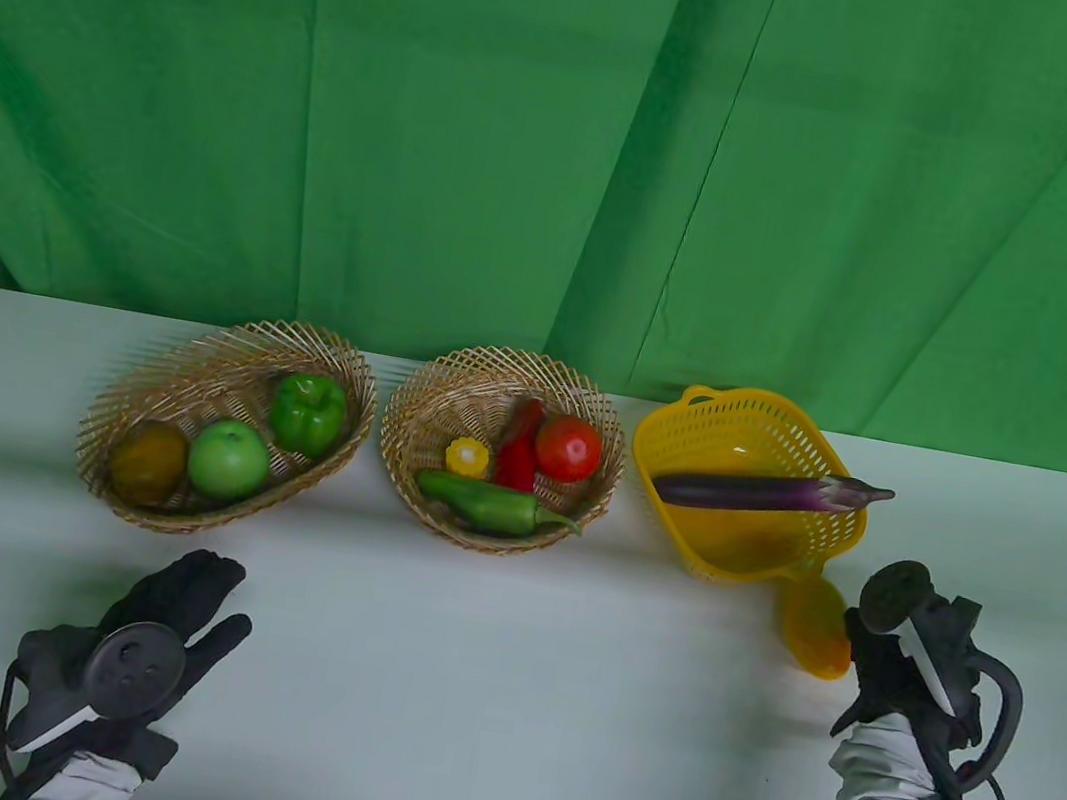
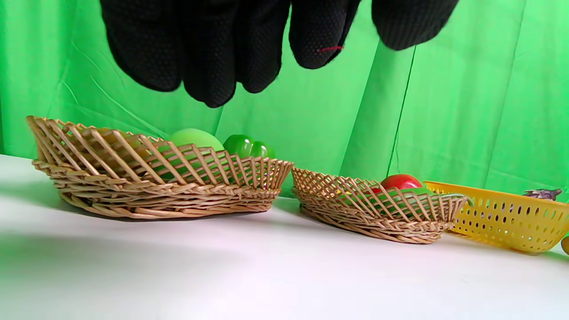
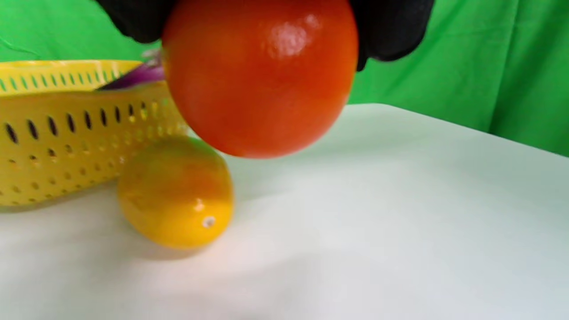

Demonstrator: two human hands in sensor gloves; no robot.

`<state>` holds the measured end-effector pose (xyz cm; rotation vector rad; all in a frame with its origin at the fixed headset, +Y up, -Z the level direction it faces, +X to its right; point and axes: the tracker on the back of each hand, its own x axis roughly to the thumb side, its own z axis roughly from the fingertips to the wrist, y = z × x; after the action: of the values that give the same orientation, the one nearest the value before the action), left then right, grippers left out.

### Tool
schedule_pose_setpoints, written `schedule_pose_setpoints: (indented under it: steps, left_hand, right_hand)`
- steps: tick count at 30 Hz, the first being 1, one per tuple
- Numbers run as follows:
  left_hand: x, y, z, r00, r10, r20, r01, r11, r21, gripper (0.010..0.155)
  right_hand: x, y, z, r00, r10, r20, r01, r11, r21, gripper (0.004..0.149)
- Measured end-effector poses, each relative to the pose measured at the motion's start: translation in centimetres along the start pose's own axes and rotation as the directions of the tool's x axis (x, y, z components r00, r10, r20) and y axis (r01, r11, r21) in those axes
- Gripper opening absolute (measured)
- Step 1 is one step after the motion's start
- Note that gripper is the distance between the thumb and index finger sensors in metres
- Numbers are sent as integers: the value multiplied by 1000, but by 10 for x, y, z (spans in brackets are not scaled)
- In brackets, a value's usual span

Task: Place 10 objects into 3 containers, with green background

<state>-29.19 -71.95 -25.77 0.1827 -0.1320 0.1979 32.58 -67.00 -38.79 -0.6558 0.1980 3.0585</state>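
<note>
Orange-red, the glossy round fruit point(image 3: 260, 75) sits gripped in your right hand point(image 1: 909, 647) above the white surface point(image 1: 486, 696), beside the yellow perforated plastic basket point(image 1: 732, 553), while your left hand point(image 1: 151, 638) hovers released

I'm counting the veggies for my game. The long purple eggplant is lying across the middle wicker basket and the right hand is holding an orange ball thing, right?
Not quite: the eggplant lies across the yellow plastic basket, as the table view shows. The right hand does hold the orange fruit.
</note>
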Motion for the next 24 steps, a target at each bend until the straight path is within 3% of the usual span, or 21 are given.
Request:
schedule_pose_setpoints:
  steps: [14,24]
  left_hand:
    - [0,0,0,1000,-1,-1,1,1000,2,62]
    - [-2,3,1,1000,-3,-12,3,1000,12,62]
  right_hand:
    - [68,-29,7,991,9,135,8,992,-123,59]
    - [116,-25,-3,983,-22,182,55,982,-180,59]
